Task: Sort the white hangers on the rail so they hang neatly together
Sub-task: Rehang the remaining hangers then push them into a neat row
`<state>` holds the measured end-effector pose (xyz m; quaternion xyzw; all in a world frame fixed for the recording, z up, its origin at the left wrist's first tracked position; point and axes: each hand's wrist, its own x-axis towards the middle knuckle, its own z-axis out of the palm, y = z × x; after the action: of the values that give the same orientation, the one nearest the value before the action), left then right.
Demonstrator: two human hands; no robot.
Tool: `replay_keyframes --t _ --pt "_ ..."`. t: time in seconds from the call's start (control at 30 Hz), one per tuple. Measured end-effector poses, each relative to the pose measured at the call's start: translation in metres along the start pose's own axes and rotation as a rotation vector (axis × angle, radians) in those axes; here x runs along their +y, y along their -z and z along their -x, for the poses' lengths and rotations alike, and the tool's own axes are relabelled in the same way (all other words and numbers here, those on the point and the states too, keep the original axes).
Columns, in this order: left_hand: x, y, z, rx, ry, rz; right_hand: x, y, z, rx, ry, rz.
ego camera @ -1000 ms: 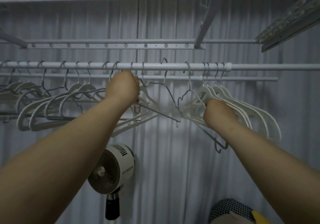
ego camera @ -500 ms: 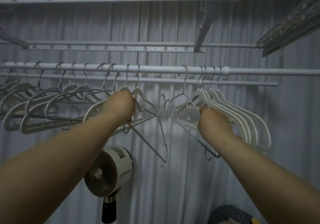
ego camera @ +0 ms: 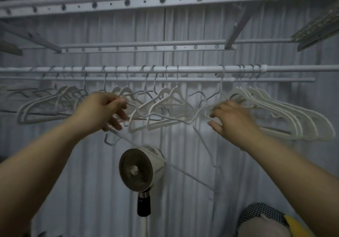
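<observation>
A white rail runs across the view with hangers hooked along it. Several thick white hangers hang bunched at its right end. Two more white hangers hang in the middle, and a mixed bunch hangs on the left. My left hand grips a thin wire hanger, which is off the rail and slants down to the right. My right hand has its fingers spread and touches the left side of the right bunch. Beside it, another wire hanger hangs from the rail.
A standing fan is below the middle of the rail, in front of a grey curtain. Perforated rack bars run overhead. A checked and yellow object sits at the bottom right.
My left hand has brought the thin wire hanger down off the rail, so it now slants low toward the fan. My right hand has loosened from a closed grip to spread fingers.
</observation>
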<state>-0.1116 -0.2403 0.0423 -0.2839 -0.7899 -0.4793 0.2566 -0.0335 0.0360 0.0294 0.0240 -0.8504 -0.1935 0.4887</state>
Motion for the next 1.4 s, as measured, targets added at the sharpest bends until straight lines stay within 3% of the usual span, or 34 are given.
replay_keyframes --t 0.1,0.2,0.27,0.37,0.57,0.7,0.8,1.0,1.17,1.4 --pt "-0.019 0.048 0.018 0.06 -0.04 0.032 -0.046 0.014 -0.009 -0.244 -0.134 -0.166" --pt "-0.039 0.089 0.036 0.122 -0.049 0.077 -0.085 0.027 -0.015 -0.43 -0.363 -0.666" --pt "-0.051 0.111 0.045 0.17 -0.072 0.076 -0.106 0.043 -0.016 -0.601 -0.4 -0.967" --pt "-0.064 0.134 0.055 0.208 -0.099 0.072 -0.125 0.063 -0.016 -0.727 -0.371 -1.113" --pt "-0.074 0.143 0.057 0.274 -0.036 0.134 -0.146 0.099 -0.011 -0.635 -0.423 -1.189" --pt "-0.065 0.122 0.058 0.265 0.007 0.023 -0.142 0.125 -0.011 -0.547 -0.481 -1.117" --pt "-0.056 0.1 0.061 0.16 -0.02 -0.052 -0.136 0.145 -0.013 -0.488 -0.526 -1.076" --pt "-0.017 0.067 0.07 0.175 -0.156 0.02 -0.112 0.183 -0.008 -0.321 -0.679 -1.096" --pt "0.026 0.032 0.089 -0.064 -0.305 0.25 -0.101 0.199 -0.008 -0.228 -0.842 -1.216" --pt "0.068 0.002 0.113 -0.606 -0.121 0.579 -0.094 0.146 -0.023 -0.25 -0.985 -1.161"
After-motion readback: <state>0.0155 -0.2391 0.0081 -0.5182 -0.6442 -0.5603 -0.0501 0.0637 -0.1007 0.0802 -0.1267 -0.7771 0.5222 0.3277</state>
